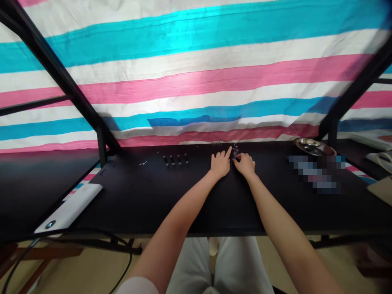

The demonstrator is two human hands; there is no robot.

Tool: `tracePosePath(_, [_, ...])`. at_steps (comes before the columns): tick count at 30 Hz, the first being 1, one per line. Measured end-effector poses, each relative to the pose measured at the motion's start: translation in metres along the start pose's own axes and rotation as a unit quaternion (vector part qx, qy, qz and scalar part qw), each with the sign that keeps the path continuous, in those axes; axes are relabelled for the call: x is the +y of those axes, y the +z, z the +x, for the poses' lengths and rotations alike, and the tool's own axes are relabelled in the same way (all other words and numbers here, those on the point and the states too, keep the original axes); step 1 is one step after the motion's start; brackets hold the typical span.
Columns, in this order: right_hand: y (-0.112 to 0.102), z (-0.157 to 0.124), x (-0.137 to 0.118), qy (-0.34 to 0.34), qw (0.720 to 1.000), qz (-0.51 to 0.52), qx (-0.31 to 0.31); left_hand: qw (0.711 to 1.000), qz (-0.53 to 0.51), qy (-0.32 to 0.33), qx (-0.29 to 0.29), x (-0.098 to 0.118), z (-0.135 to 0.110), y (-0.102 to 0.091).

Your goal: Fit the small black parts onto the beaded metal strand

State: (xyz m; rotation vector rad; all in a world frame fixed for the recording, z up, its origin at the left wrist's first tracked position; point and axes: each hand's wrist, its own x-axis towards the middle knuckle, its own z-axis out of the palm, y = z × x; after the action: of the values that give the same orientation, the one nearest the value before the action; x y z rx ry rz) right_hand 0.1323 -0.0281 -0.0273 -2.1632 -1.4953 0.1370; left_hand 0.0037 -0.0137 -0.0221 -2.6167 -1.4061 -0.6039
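Note:
Both my hands rest at the far middle of a black table (171, 204). My left hand (219, 162) lies flat, fingers stretched out, its forefinger reaching toward a small dark object with a thin wire (235, 152). My right hand (245, 163) is curled, its fingertips pinched at that small object; the object is too small to name. A row of several small dark upright pieces (175, 159) stands left of my left hand. Another short row of tiny pins (216, 144) sits just beyond my hands.
A metal bowl (310, 145) stands at the far right, with a blurred patch beside it. A white flat device (72, 208) with a cable lies at the table's left front edge. Black frame bars (61, 77) rise at both sides before a striped sheet (196, 81).

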Motion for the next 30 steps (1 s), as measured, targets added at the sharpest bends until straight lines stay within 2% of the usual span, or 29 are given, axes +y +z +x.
tracePosePath(5, [0.002, 0.0, -0.001, -0.01, 1.0, 0.009, 0.022, 1.0, -0.006, 0.021, 0.013, -0.003, 0.011, 0.002])
tracePosePath(10, [0.002, 0.001, 0.0, -0.015, 0.999, 0.02, 0.034, 0.994, -0.081, 0.001, 0.071, -0.006, 0.006, -0.005])
tracePosePath(15, [0.0, 0.003, 0.003, -0.023, 0.999, 0.024, 0.029, 0.965, -0.216, -0.048, 0.144, -0.017, -0.017, -0.014])
tracePosePath(20, [-0.004, -0.004, -0.001, -0.034, 0.999, 0.022, 0.008, 0.937, -0.293, -0.089, 0.17, -0.042, -0.051, -0.031])
tracePosePath(22, [-0.006, -0.012, -0.007, -0.061, 0.998, 0.023, -0.016, 0.919, -0.332, -0.111, 0.183, -0.052, -0.062, -0.037])
tracePosePath(25, [-0.008, -0.028, -0.023, -0.123, 0.991, 0.02, -0.058, 0.873, -0.413, -0.153, 0.209, -0.06, -0.071, -0.042])
tracePosePath(28, [-0.009, -0.043, -0.04, -0.171, 0.981, -0.003, -0.088, 0.83, -0.475, -0.19, 0.221, -0.057, -0.072, -0.043])
tracePosePath(30, [-0.011, -0.05, -0.049, -0.193, 0.976, -0.026, -0.094, 0.816, -0.496, -0.195, 0.221, -0.052, -0.071, -0.042])
